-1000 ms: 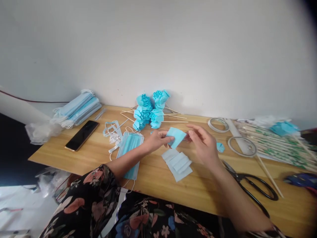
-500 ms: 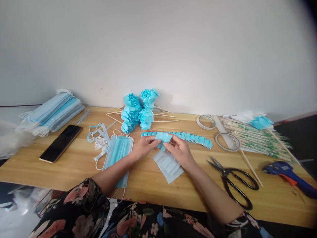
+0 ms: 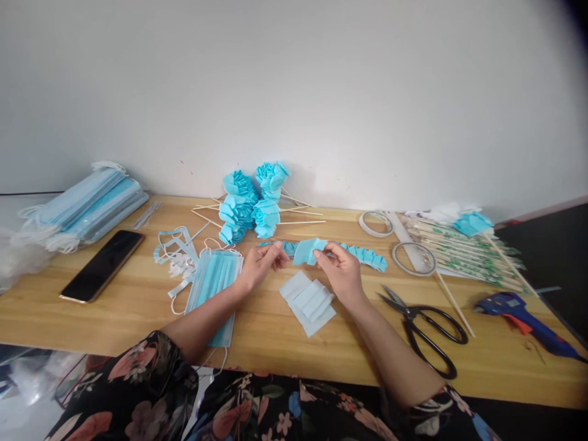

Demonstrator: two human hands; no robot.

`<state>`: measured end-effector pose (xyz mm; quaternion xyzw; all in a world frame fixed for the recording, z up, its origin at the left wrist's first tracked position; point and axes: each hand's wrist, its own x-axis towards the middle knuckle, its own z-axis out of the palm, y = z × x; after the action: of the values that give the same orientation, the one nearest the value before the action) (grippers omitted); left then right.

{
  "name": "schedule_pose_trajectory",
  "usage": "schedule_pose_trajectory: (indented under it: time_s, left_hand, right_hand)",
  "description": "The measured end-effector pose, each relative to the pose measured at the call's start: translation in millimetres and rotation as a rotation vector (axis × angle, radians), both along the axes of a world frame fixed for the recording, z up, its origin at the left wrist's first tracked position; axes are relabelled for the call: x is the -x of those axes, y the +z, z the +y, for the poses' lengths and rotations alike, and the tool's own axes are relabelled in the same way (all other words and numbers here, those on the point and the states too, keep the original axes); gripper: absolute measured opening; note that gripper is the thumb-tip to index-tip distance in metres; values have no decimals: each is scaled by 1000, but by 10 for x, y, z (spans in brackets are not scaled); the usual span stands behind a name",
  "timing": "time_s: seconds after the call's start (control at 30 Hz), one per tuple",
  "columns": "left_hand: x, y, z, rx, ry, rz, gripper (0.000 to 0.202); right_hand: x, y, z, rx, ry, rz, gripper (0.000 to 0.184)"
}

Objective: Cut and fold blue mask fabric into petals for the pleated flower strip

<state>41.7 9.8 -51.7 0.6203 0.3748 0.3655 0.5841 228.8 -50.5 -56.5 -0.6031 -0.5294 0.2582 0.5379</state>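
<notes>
Light-blue, thin rectangular fabric piece [image 3: 305, 252], slightly bent, is pinched by the right hand [image 3: 340, 272] between thumb and fingers at its right side, raised just above the wooden desk [image 3: 275, 337]. Beside its left edge is the left hand [image 3: 261, 266], fingers curled inward; I cannot tell whether its grip has anything in it.

Behind the piece, a row of small folded blue fabric bits [image 3: 370, 258] runs across the desk, partly hidden by the hands. Nearer the person lie overlapping pale-blue flat sheets [image 3: 309, 306]. A pleated blue face mask with white ear loops [image 3: 215, 275] lies partly under the left forearm.

Farther back, a cluster of bright-blue ruffled flowers on thin wooden sticks [image 3: 239, 208] lies near the wall. On the left are a stack of blue masks [image 3: 87, 202] and a black phone [image 3: 101, 264]. On the right are black-handled scissors [image 3: 408, 311], two rolls of tape [image 3: 394, 256], a bundle of pale wooden sticks [image 3: 463, 251] and a blue glue gun with an orange trigger [image 3: 528, 318].
</notes>
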Motion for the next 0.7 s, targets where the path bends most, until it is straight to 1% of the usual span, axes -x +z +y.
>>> schedule_pose_trajectory:
  time_s: [0.07, 0.13, 0.23, 0.3, 0.4, 0.47, 0.53, 0.57, 0.7]
  left_hand:
    - [8, 6, -10, 8, -42, 1, 59]
    - [7, -11, -22, 49, -147, -31, 62]
    - [-22, -83, -37, 181, -287, -178, 65]
    - [-49, -140, -38, 279, -316, -282, 63]
    - [-74, -194, -26, 364, -273, -356, 50]
    - [-71, -199, -11, 381, -222, -371, 44]
    - [-57, -183, 5, 386, -192, -385, 41]
    - [-49, -170, 11, 392, -188, -393, 40]
    - [-31, -116, 14, 413, -189, -364, 42]
  right_hand:
    - [-17, -10, 2, -92, -49, -142, 13]
    - [-18, -16, -3, -202, -45, -294, 7]
    - [1, -31, -11, -327, 29, -492, 18]
    - [19, -43, -10, -378, 86, -589, 23]
    - [47, -44, -4, -402, 190, -672, 24]
    - [58, -23, -8, -399, 257, -672, 20]
    - [50, 7, -23, -373, 261, -596, 18]
    - [39, 21, -32, -346, 231, -534, 19]
    - [-32, 42, -47, -210, 37, -278, 20]
